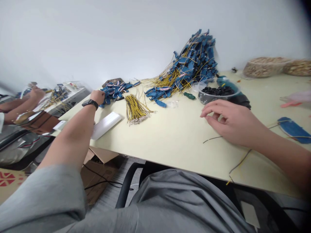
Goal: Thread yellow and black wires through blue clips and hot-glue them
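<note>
My left hand (97,96), with a dark watch on its wrist, reaches to the near left edge of a pile of blue padded pieces (114,90). Its fingers are curled against the pile, and what they grip is hidden. Over the right side of the table hovers my right hand (228,121), fingers loosely bent, thumb and forefinger apart, nothing between them. Just beyond it stands a clear round tub (203,98) of small black parts (217,91). Thin wires (240,161) lie under and beside my right wrist, near a blue piece (294,129).
A bundle of yellow and black wires (136,109) lies mid-table beside a white box (107,125). Behind rises a tall heap of wired blue pieces (194,60). A green-handled tool (189,95) lies near the tub. Another person's hands (36,94) show at far left.
</note>
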`<state>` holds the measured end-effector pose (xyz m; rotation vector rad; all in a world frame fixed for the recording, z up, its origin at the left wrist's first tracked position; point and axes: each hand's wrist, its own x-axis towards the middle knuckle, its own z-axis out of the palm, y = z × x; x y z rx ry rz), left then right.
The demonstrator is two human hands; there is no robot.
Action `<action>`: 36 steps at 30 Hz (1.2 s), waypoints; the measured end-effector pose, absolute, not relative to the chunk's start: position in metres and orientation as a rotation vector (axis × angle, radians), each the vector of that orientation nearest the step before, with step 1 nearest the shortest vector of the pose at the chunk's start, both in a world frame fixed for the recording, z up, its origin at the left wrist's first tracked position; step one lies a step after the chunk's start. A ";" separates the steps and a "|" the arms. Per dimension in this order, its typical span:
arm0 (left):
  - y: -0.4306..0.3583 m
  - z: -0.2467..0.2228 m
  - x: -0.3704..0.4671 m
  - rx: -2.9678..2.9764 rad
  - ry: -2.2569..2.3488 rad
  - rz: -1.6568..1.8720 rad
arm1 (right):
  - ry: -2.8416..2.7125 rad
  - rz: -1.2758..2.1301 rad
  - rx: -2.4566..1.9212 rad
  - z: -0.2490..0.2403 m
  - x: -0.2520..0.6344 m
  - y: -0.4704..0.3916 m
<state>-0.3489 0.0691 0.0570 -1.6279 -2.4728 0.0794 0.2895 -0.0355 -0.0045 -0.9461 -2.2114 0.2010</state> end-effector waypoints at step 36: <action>0.117 0.059 -0.051 -2.788 -1.984 -1.529 | -2.147 0.290 -0.915 0.001 0.285 -0.039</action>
